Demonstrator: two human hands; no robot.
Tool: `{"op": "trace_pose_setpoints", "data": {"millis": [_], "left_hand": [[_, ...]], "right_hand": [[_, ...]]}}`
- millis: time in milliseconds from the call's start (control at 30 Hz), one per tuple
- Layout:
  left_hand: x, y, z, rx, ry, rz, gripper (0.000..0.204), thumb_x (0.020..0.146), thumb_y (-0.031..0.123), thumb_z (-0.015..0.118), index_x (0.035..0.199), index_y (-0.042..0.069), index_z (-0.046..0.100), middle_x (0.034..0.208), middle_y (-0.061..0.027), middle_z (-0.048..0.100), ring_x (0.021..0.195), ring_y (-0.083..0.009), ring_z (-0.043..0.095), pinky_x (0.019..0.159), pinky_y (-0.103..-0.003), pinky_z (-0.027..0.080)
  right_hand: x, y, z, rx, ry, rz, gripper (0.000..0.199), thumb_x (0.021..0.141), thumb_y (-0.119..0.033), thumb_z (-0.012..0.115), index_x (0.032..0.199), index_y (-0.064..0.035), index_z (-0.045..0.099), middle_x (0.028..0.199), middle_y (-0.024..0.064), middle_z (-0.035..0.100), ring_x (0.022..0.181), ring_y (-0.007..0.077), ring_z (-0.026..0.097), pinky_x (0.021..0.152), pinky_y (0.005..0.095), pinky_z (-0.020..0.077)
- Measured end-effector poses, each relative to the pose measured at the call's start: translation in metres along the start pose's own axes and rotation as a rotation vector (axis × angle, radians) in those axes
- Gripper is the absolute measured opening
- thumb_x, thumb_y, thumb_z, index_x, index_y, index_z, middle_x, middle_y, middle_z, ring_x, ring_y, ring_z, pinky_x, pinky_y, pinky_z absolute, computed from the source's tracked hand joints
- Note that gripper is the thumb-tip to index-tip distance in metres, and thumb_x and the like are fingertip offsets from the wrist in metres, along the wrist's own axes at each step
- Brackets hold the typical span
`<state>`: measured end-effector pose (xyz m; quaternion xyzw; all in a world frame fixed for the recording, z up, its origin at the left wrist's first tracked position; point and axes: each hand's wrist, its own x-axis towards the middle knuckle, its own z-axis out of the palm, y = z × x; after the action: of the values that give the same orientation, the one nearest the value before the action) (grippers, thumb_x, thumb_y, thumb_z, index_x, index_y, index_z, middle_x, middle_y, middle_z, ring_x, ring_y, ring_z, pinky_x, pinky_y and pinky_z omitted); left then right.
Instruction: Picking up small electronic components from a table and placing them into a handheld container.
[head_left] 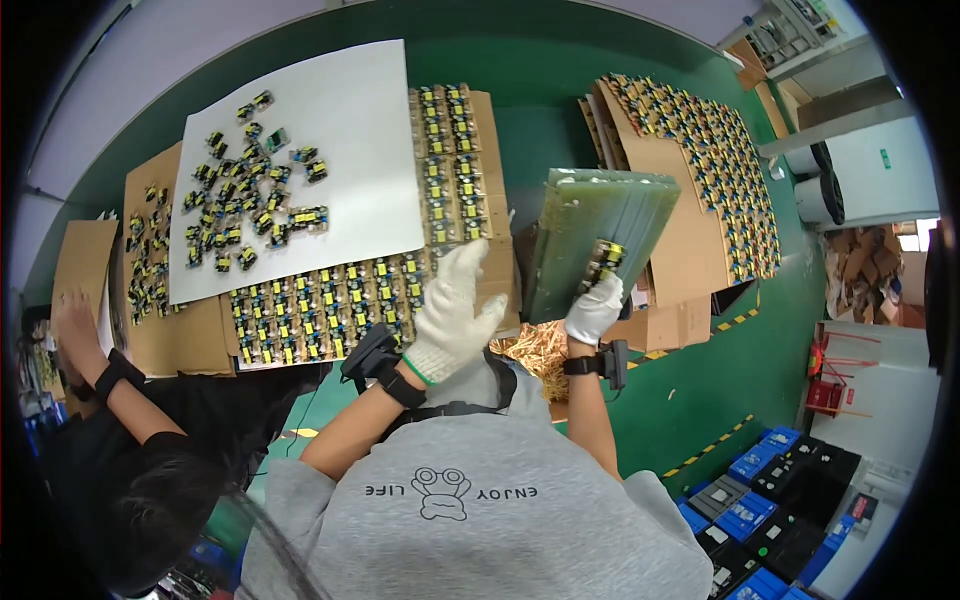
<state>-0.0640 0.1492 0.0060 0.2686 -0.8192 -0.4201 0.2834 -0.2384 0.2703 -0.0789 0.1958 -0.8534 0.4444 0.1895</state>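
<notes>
My right hand point(595, 312), in a white glove, closes its fingers on the near end of a small circuit board point(604, 258) with yellow-topped parts. That board is over a thick greenish, translucent slab point(565, 220), which stands to the right of centre. My left hand point(456, 312), in a white knit glove with a green cuff edge, is open, thumb and fingers apart, with nothing in it. It hovers by the near right corner of rows of similar circuit boards point(330, 305) on cardboard. A white sheet point(370, 130) behind them carries a loose heap of boards point(240, 190).
At the right, cardboard point(690, 240) holds many boards in rows point(735, 180). Crinkled gold-coloured material point(540, 355) sits below the slab. A co-worker's hand point(75, 330) touches cardboard at the far left. Blue and black crates point(770, 500) stand on the floor, lower right.
</notes>
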Motion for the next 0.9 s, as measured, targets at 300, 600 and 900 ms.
{"op": "trace_pose_setpoints", "data": {"millis": [300,600,900], "left_hand": [[0.003,0.023,-0.045,0.770,0.100,0.664,0.031,0.075,0.016,0.060,0.105,0.009,0.053,0.100,-0.0090,0.052,0.100,-0.0272,0.051,0.086,-0.041,0.046],[-0.010,-0.038,-0.128,0.819,0.179,0.259,0.013,0.069,0.015,0.061,0.079,0.008,0.057,0.075,-0.0057,0.054,0.075,-0.0242,0.053,0.073,-0.037,0.045],[-0.015,-0.097,-0.178,0.712,0.446,-0.484,0.040,0.065,0.025,0.072,0.095,0.008,0.052,0.092,-0.0093,0.054,0.088,-0.0258,0.054,0.074,-0.037,0.046]], "right_hand": [[-0.020,-0.096,-0.029,0.324,-0.769,-0.064,0.046,0.097,-0.032,0.039,0.129,0.0009,0.043,0.091,0.0126,0.063,0.077,0.0205,0.062,0.069,0.0290,0.0492],[-0.050,-0.202,0.058,0.517,-1.181,-0.156,0.059,0.099,-0.045,0.027,0.123,0.0044,0.048,0.114,0.0109,0.059,0.070,0.0110,0.050,0.070,0.0267,0.0436],[-0.038,-0.250,0.184,0.416,-1.026,0.104,0.053,0.096,-0.045,0.035,0.119,0.0009,0.049,0.063,0.0088,0.055,0.057,0.0151,0.057,0.054,0.0315,0.0455]]}}
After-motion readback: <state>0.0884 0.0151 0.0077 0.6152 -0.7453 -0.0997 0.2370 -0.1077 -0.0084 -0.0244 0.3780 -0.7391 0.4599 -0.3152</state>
